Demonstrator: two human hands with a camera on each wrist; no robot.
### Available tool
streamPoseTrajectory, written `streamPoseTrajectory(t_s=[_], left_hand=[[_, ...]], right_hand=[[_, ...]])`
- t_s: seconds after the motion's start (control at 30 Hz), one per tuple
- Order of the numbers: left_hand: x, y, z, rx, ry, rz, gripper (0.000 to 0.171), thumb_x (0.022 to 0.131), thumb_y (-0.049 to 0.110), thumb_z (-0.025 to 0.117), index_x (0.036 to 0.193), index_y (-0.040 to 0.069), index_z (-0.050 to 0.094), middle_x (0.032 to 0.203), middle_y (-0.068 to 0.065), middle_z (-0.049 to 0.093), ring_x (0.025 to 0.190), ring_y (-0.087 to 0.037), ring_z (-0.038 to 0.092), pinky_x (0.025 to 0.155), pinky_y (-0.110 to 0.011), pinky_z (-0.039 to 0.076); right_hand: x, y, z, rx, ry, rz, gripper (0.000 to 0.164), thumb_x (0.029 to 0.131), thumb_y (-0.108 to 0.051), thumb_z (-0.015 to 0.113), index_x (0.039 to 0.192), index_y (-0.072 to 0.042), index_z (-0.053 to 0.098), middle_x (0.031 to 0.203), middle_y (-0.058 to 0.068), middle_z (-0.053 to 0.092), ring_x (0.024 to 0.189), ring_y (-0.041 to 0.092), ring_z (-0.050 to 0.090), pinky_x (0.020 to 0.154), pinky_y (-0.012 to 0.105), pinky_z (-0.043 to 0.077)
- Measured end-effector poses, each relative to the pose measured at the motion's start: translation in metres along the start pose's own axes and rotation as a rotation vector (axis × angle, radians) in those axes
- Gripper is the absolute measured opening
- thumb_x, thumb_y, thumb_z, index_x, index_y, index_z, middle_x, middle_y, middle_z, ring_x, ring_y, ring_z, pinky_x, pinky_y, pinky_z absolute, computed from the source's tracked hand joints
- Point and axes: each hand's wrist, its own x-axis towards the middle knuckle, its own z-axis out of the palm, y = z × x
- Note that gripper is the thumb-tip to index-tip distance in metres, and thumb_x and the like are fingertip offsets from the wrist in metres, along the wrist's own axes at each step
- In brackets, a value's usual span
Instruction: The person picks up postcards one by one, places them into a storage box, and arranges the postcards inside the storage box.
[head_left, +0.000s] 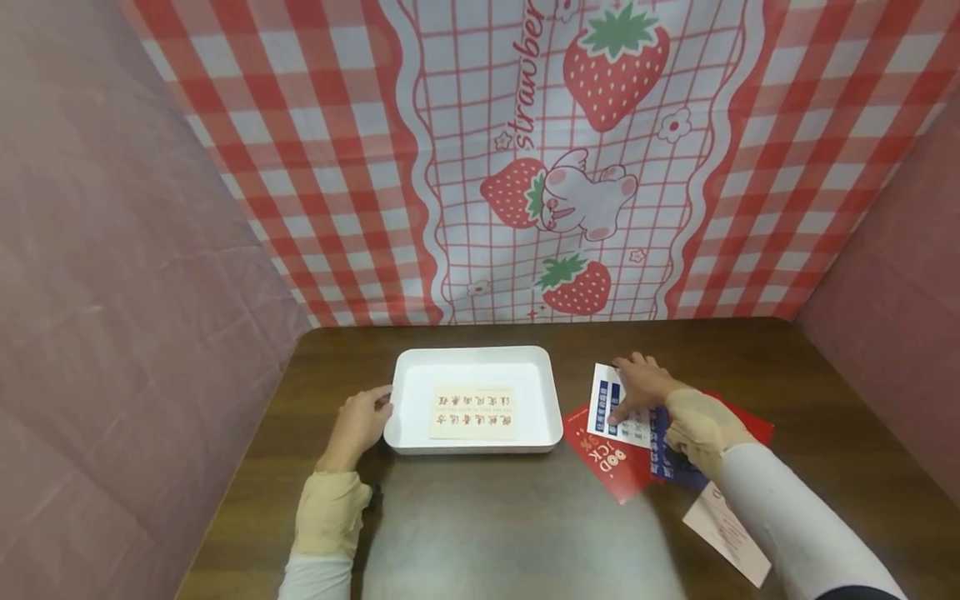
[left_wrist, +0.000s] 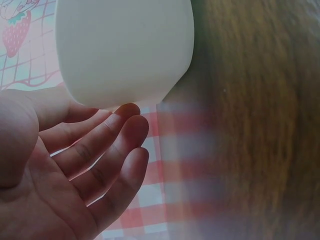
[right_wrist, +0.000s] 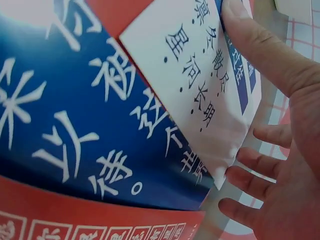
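My left hand (head_left: 362,423) is at the left end of a white tray (head_left: 472,448), its fingertips right at the rim. From the left wrist view, the tray's outer wall (left_wrist: 125,45) stands above loosely bent fingers (left_wrist: 107,165). My right hand (head_left: 647,387) holds a white card (head_left: 607,396) with blue blocks and dark writing, thumb on its face and fingers along an edge. Under it lie a red card (head_left: 618,475) and a blue card (right_wrist: 75,110) with white writing. Inside the tray lies a cream card (head_left: 474,412) with reddish-brown characters.
Another red card (head_left: 750,423) pokes out beyond the right wrist. A pale pink card (head_left: 727,533) lies near the right forearm. The brown table (head_left: 510,525) meets a red-checked strawberry cloth (head_left: 360,208) at the back, with pink cloth (head_left: 150,292) on both sides.
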Motion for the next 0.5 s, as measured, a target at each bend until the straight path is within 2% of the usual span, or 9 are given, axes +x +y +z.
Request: streamPoseTrajectory(t_s=[0.1, 0.23, 0.37, 0.5], left_hand=[[-0.001, 0.0, 0.002, -0.009, -0.002, -0.002, 0.036, 0.09, 0.009, 0.059, 0.124, -0.001, 0.065, 0.101, -0.016, 0.073, 0.093, -0.033, 0.067, 0.084, -0.049, 0.051], [0.0, -0.001, 0.002, -0.007, 0.004, -0.009, 0.036, 0.09, 0.009, 0.059, 0.124, -0.001, 0.065, 0.101, -0.016, 0.073, 0.094, -0.033, 0.067, 0.085, -0.049, 0.051], [0.001, -0.002, 0.001, 0.002, -0.01, -0.015, 0.036, 0.091, 0.01, 0.058, 0.125, -0.001, 0.064, 0.103, -0.017, 0.072, 0.096, -0.034, 0.066, 0.086, -0.05, 0.051], [0.001, -0.001, 0.001, 0.004, -0.003, 0.009, 0.036, 0.09, 0.01, 0.058, 0.124, -0.001, 0.065, 0.103, -0.017, 0.072, 0.098, -0.035, 0.067, 0.087, -0.051, 0.05]], right_hand=[[-0.001, -0.003, -0.001, 0.033, -0.029, 0.0, 0.114, 0.052, -0.049, 0.091, 0.141, 0.003, 0.041, 0.117, 0.028, 0.048, 0.107, 0.042, 0.048, 0.087, 0.056, 0.048], [-0.002, -0.01, -0.007, 0.086, -0.033, 0.007, 0.102, 0.059, -0.036, 0.09, 0.139, 0.005, 0.042, 0.12, 0.032, 0.047, 0.111, 0.046, 0.047, 0.091, 0.057, 0.047], [-0.007, -0.014, -0.01, 0.146, -0.014, 0.128, 0.088, 0.073, -0.036, 0.081, 0.137, 0.009, 0.042, 0.123, 0.034, 0.047, 0.111, 0.048, 0.049, 0.092, 0.058, 0.047], [-0.012, -0.021, -0.008, 0.152, 0.001, 0.275, 0.072, 0.083, -0.044, 0.071, 0.127, 0.01, 0.05, 0.106, 0.028, 0.059, 0.095, 0.04, 0.058, 0.085, 0.056, 0.051]])
